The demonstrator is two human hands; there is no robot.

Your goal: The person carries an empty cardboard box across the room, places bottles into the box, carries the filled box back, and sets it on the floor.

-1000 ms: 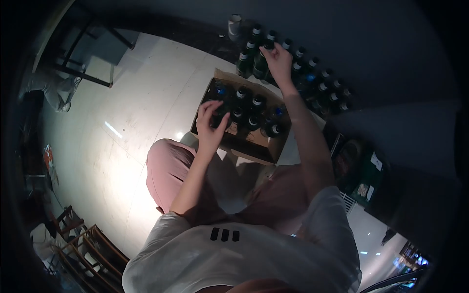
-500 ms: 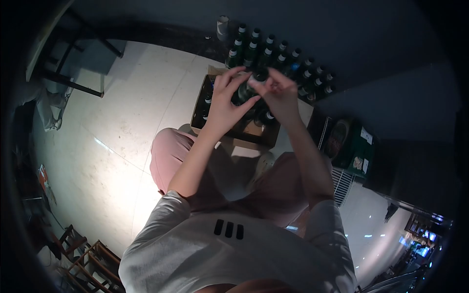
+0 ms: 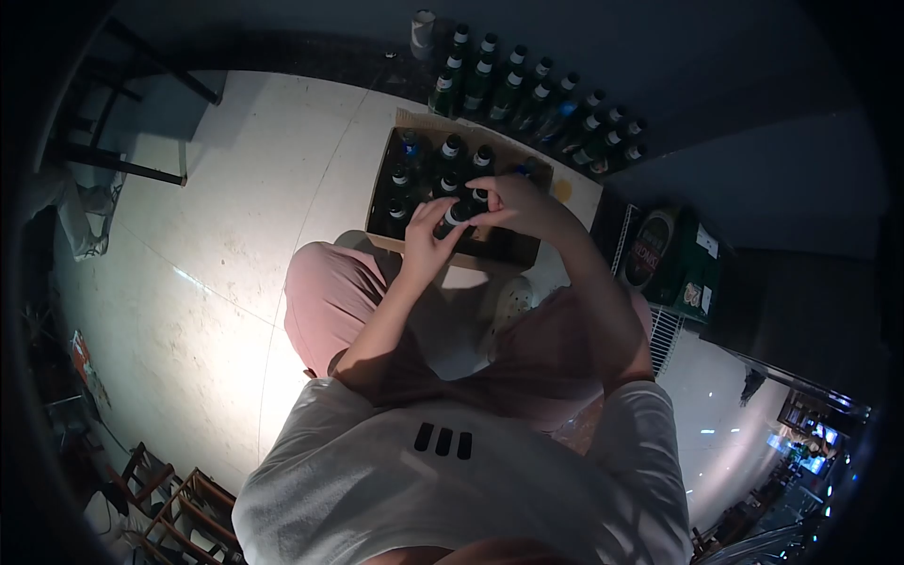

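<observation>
- The left hand (image 3: 431,235) was grasping a green glass bottle (image 3: 455,217), fingertips on one side of the neck and thumb on the other.
- That bottle was in the left hand, over the near part of a cardboard carton (image 3: 383,184). Its lower part was hidden, so whether its base was resting on the carton's bottom could not be told.
- The right hand (image 3: 506,205) was just beside it, its thumb pointing at the gripped neck and its index finger bent around the far side of another bottle neck (image 3: 479,195). Whether the right hand was pressing on either bottle could not be told.
- Just left of the left hand, inside the carton, stood a dark bottle (image 3: 396,211), with another (image 3: 400,177) a little farther off.
- Beyond the left hand, a blue-marked bottle (image 3: 410,147) stood near the carton's far left corner.
- Beyond both hands, two bottles with pale neck bands (image 3: 450,147) stood side by side in the carton.
- Farther beyond the right hand, outside the carton, rows of green bottles (image 3: 508,92) stood along a dark wall (image 3: 716,75). A pale cylinder (image 3: 423,36) stood near their left end.
- Well to the right of the right hand was a green case (image 3: 680,259) with a dark oval panel, close to a white wire rack (image 3: 665,337).
- Nearer the body than the hands, between pink trouser legs (image 3: 325,292), was a pale shoe (image 3: 514,299) on the light floor (image 3: 245,169).
</observation>
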